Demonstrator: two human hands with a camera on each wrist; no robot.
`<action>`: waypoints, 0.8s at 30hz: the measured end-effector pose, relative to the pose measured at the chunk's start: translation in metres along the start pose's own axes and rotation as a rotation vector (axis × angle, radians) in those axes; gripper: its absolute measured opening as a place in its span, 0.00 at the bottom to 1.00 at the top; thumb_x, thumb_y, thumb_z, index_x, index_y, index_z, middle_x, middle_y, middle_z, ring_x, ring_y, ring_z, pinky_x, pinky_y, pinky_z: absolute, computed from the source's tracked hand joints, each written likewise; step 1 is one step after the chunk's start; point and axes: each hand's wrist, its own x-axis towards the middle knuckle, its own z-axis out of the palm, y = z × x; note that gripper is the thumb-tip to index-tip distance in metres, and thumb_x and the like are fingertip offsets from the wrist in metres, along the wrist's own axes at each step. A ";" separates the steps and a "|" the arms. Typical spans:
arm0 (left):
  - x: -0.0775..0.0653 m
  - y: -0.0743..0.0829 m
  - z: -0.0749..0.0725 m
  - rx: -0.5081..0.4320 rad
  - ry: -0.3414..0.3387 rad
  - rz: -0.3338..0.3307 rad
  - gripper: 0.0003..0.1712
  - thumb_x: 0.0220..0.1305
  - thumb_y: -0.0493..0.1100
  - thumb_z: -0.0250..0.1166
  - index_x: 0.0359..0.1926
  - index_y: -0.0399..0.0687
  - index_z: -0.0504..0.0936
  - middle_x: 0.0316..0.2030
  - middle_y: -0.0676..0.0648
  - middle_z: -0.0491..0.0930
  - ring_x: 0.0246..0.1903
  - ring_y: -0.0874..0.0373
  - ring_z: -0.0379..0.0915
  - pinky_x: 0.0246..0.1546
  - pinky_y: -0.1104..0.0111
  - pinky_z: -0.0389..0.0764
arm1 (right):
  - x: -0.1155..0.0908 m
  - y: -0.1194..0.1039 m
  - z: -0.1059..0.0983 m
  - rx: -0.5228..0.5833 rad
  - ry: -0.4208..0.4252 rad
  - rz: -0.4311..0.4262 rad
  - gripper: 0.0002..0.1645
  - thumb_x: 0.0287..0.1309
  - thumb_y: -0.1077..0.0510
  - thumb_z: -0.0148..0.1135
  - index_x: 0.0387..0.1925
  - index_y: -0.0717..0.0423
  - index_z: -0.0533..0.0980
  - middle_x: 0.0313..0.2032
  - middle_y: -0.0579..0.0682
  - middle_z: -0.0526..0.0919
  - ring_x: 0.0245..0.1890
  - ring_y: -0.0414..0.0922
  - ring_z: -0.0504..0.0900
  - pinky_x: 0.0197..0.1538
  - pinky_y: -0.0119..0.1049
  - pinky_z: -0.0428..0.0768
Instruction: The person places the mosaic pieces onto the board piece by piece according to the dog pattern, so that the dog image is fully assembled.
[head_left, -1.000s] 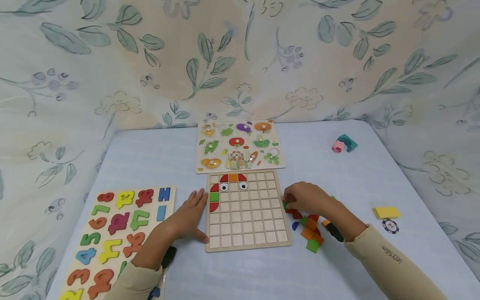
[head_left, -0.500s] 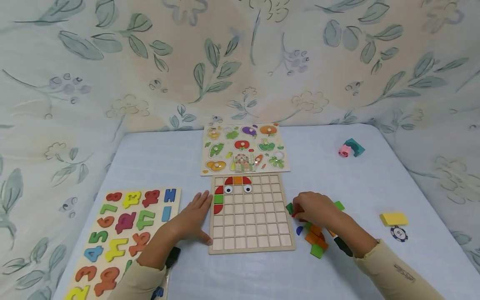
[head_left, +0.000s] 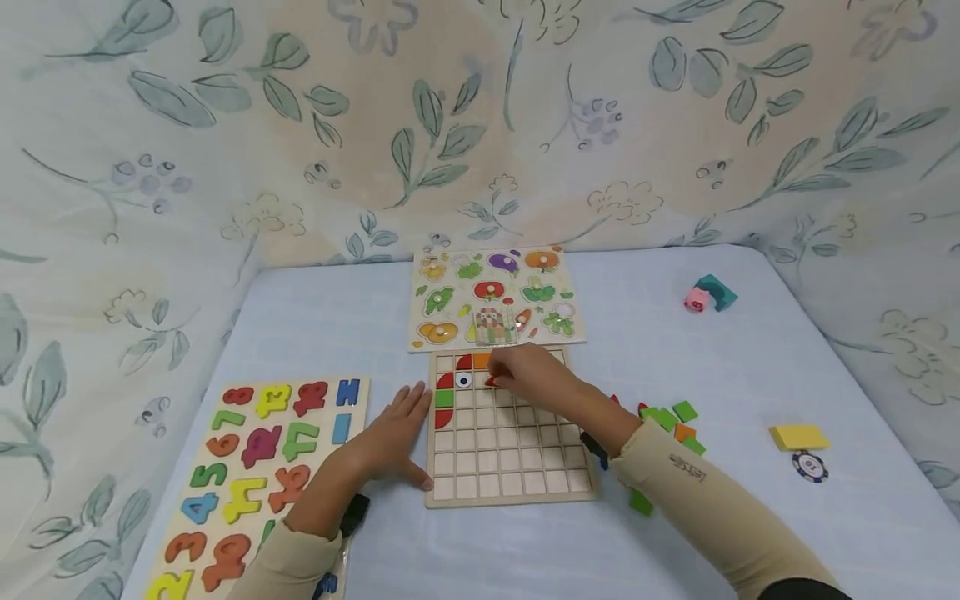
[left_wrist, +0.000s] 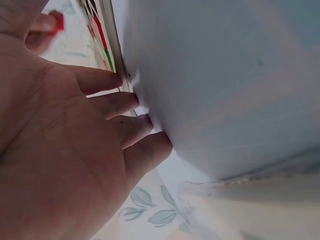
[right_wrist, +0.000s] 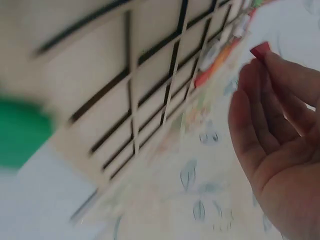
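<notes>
A wooden grid board lies in the middle of the table. Along its upper left sit red rounded pieces, a green square, an orange square and a round eye piece. My left hand rests flat with spread fingers against the board's left edge. Over the upper part of the grid, my right hand pinches a small red piece between thumb and fingers. That hand hides some of the cells behind it, including the second eye piece.
Loose green squares, with red and orange pieces, lie right of the board, partly under the right forearm. A vegetable puzzle touches the back. A number puzzle lies left. Farther right are a yellow block, a chip and a pig figure.
My right hand has picked a red piece from the loose pile and carried it left and up over the grid. The left hand stays at the board's edge. The head view has shifted slightly.
</notes>
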 end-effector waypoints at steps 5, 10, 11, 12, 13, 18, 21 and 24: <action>0.002 0.002 0.005 -0.003 -0.002 0.010 0.71 0.28 0.57 0.77 0.70 0.48 0.45 0.71 0.47 0.39 0.69 0.48 0.30 0.64 0.51 0.51 | 0.017 -0.002 0.012 -0.014 -0.015 0.018 0.04 0.56 0.57 0.61 0.34 0.50 0.79 0.29 0.40 0.80 0.29 0.35 0.75 0.33 0.30 0.74; 0.001 0.005 0.005 0.003 -0.006 0.010 0.71 0.27 0.58 0.77 0.70 0.48 0.44 0.71 0.48 0.39 0.69 0.49 0.30 0.64 0.51 0.51 | 0.020 0.001 0.019 -0.036 -0.033 0.042 0.04 0.56 0.58 0.60 0.34 0.50 0.79 0.30 0.40 0.80 0.28 0.34 0.74 0.33 0.29 0.74; 0.001 0.005 0.004 0.004 -0.007 0.009 0.71 0.27 0.57 0.77 0.70 0.48 0.44 0.71 0.48 0.39 0.69 0.49 0.30 0.64 0.51 0.51 | 0.021 0.001 0.019 -0.045 -0.031 0.044 0.04 0.56 0.57 0.61 0.34 0.49 0.79 0.30 0.40 0.80 0.28 0.34 0.74 0.32 0.29 0.73; 0.001 0.005 0.003 0.007 -0.008 0.008 0.71 0.27 0.57 0.77 0.70 0.48 0.44 0.71 0.48 0.39 0.69 0.48 0.30 0.64 0.51 0.51 | 0.021 0.001 0.020 -0.054 -0.027 0.044 0.03 0.55 0.57 0.61 0.34 0.49 0.79 0.29 0.40 0.80 0.28 0.35 0.74 0.32 0.29 0.73; 0.001 0.006 0.003 0.010 -0.008 0.008 0.71 0.27 0.57 0.77 0.70 0.48 0.44 0.71 0.47 0.39 0.69 0.48 0.29 0.64 0.51 0.51 | 0.021 0.001 0.020 -0.065 -0.022 0.042 0.03 0.55 0.57 0.61 0.33 0.48 0.78 0.29 0.40 0.80 0.28 0.35 0.74 0.32 0.29 0.73; 0.001 0.005 0.001 0.015 -0.010 0.001 0.71 0.28 0.57 0.77 0.70 0.48 0.44 0.71 0.47 0.38 0.69 0.48 0.29 0.65 0.52 0.50 | 0.022 0.002 0.022 -0.142 0.020 -0.005 0.03 0.53 0.56 0.63 0.32 0.47 0.81 0.31 0.40 0.81 0.32 0.37 0.77 0.36 0.32 0.75; 0.001 0.003 0.002 0.006 -0.011 0.001 0.71 0.28 0.57 0.77 0.70 0.47 0.44 0.71 0.47 0.38 0.69 0.48 0.29 0.65 0.51 0.49 | 0.024 0.003 0.024 -0.195 0.039 -0.052 0.04 0.53 0.56 0.63 0.32 0.46 0.82 0.32 0.40 0.81 0.35 0.38 0.77 0.38 0.32 0.76; 0.000 0.000 0.001 0.001 -0.006 -0.012 0.71 0.28 0.57 0.77 0.70 0.48 0.44 0.71 0.47 0.38 0.69 0.48 0.29 0.65 0.51 0.50 | 0.025 0.001 0.019 -0.183 0.062 -0.089 0.05 0.53 0.56 0.63 0.33 0.46 0.83 0.32 0.40 0.81 0.36 0.38 0.77 0.38 0.31 0.76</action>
